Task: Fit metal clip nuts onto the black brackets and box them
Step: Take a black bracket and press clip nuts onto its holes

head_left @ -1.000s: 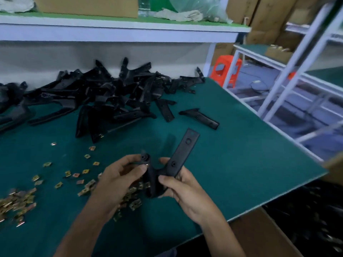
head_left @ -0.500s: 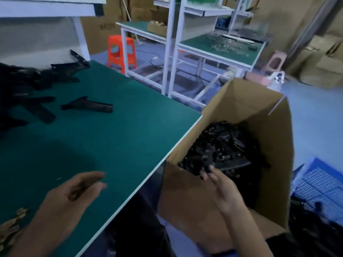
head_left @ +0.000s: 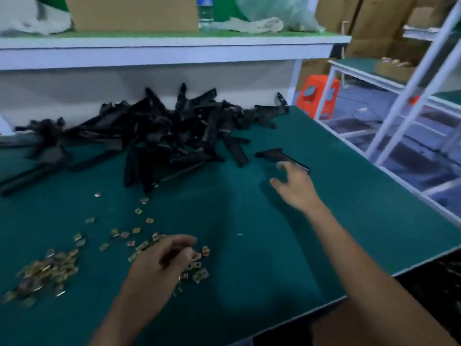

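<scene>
A heap of black brackets [head_left: 159,136] lies at the back of the green table [head_left: 249,245]. One single black bracket [head_left: 277,156] lies apart to the right of the heap. My right hand [head_left: 294,186] reaches over the table with fingers spread, its fingertips just at that bracket, holding nothing. Brass-coloured clip nuts [head_left: 47,273] are scattered and piled at the front left. My left hand [head_left: 159,265] hovers over the scattered nuts [head_left: 197,269] with fingers curled down; whether it pinches a nut is hidden.
A white shelf [head_left: 174,49] runs above the back of the table with a cardboard box [head_left: 132,13] and a bottle on it. An orange stool [head_left: 319,96] and white frames stand to the right. The box of finished brackets [head_left: 439,283] shows dark at the lower right edge.
My right hand let the fitted bracket go into the cardboard box and has swung back over the table to the single bracket. My left hand has dropped onto the clip nuts.
</scene>
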The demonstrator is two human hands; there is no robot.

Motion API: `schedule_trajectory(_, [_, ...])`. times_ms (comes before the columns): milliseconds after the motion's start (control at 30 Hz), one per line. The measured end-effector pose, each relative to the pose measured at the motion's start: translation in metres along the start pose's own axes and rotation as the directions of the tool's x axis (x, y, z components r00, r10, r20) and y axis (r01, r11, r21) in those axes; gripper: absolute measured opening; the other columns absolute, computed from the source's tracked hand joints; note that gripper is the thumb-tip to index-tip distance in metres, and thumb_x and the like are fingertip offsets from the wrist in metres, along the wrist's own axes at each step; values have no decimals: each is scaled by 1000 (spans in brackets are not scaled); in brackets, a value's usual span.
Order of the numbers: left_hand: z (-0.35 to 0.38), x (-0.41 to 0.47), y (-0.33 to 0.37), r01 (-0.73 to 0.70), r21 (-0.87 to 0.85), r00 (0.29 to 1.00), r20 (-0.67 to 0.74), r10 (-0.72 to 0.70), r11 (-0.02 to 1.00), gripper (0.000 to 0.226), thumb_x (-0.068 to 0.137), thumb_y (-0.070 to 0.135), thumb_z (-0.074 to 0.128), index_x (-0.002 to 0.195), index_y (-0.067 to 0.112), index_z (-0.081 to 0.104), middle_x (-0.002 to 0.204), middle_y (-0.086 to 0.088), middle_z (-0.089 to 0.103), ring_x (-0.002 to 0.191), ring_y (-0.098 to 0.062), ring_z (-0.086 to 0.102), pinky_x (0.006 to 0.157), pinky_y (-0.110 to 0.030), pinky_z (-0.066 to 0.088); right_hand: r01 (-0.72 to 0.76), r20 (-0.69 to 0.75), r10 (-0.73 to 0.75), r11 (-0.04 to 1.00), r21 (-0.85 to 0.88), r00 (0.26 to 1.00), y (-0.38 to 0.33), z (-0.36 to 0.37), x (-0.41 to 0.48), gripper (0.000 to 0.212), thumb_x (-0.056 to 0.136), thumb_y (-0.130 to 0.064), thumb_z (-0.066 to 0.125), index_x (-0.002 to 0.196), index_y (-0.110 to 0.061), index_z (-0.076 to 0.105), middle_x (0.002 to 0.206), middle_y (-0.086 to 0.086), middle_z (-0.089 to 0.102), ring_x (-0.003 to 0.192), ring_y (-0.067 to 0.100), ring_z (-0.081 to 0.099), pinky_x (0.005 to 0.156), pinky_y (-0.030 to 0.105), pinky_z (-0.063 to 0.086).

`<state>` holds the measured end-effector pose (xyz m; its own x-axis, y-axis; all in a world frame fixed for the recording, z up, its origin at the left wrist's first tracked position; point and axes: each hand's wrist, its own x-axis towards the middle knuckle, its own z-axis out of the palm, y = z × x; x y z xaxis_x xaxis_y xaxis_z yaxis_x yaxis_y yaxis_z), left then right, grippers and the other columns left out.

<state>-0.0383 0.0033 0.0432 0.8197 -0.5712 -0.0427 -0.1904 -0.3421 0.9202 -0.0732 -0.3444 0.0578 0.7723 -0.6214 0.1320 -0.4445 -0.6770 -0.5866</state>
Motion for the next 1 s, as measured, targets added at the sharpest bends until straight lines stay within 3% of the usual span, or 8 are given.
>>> schedule_trajectory(133, [-22, -9, -17, 69, -20, 994, -86, -70, 997, 28, 95, 25, 64, 100, 52, 69, 102, 21, 74, 96, 2, 69, 78, -18, 50, -182, 39, 205, 930, -318, 978, 10, 24, 66, 65, 100, -36, 58, 154, -13, 30, 162, 15, 25, 146, 40, 28, 117, 53, 26])
schedule_trajectory(267, [-30, -7, -22, 79, -18, 988, -128, -81, 997, 30, 94, 24, 65, 97, 54, 69, 100, 19, 75, 96, 0, 70, 84, -24, 52, -154, -131, 113, 915, -374, 985, 17, 50, 57, 46, 96, -23, 62, 137, -13, 44, 140, 21, 44, 130, 45, 37, 112, 54, 26])
schedule_trajectory(433, [-22, -4, -15, 73, -21, 994, -81, -75, 997, 23, 95, 33, 62, 102, 55, 67, 106, 30, 68, 99, 5, 66, 82, -21, 50, -60, -196, 17, 974, -216, 980, 15, 42, 26, 40, 98, -9, 55, 136, 0, 44, 125, 29, 45, 109, 50, 50, 93, 54, 42])
schedule_trajectory(567, [-12, -2, -5, 35, -1, 994, -107, -34, 999, 22, 96, 33, 62, 105, 53, 66, 107, 28, 68, 102, 4, 64, 86, -24, 52, 110, -256, -65, 980, 165, 964, -17, 27, -29, 29, 104, -16, 51, 132, -10, 55, 113, 13, 58, 100, 32, 55, 82, 38, 42])
schedule_trajectory(700, [0, 3, 12, -4, -5, 987, -159, 3, 1000, 44, 90, 48, 66, 129, 55, 47, 120, 42, 53, 108, 11, 55, 89, -23, 49, 143, 168, -266, 840, 523, 949, -64, 18, -97, 24, 102, -13, 58, 120, -26, 67, 91, -3, 67, 83, 15, 65, 68, 26, 54])
schedule_trajectory(800, [3, 8, 20, -31, -24, 983, -183, 26, 999, 19, 91, 41, 65, 109, 43, 60, 100, 18, 70, 85, -2, 65, 75, -20, 51, 127, 349, -413, 779, 614, 841, -77, 16, -124, 26, 101, -22, 62, 125, -31, 68, 88, -5, 67, 76, 8, 63, 70, 20, 51])
schedule_trajectory(933, [0, 9, 18, 54, -494, 968, -187, -167, 868, 18, 93, 25, 66, 93, 8, 61, 70, 1, 65, 67, -11, 62, 72, -32, 47, -279, 417, -475, 336, 900, 775, -70, 14, -128, 69, 83, -45, 81, 144, -21, 57, 129, 15, 66, 111, 30, 66, 92, 36, 53])
schedule_trajectory(1000, [1, 10, 17, 124, -708, 969, -65, -238, 695, 20, 87, 23, 68, 97, 8, 60, 70, -2, 55, 64, -13, 54, 65, -31, 47, -289, 393, -525, 270, 918, 755, -68, 23, -127, 83, 78, -41, 86, 150, -23, 48, 143, 15, 57, 128, 30, 58, 101, 37, 50])
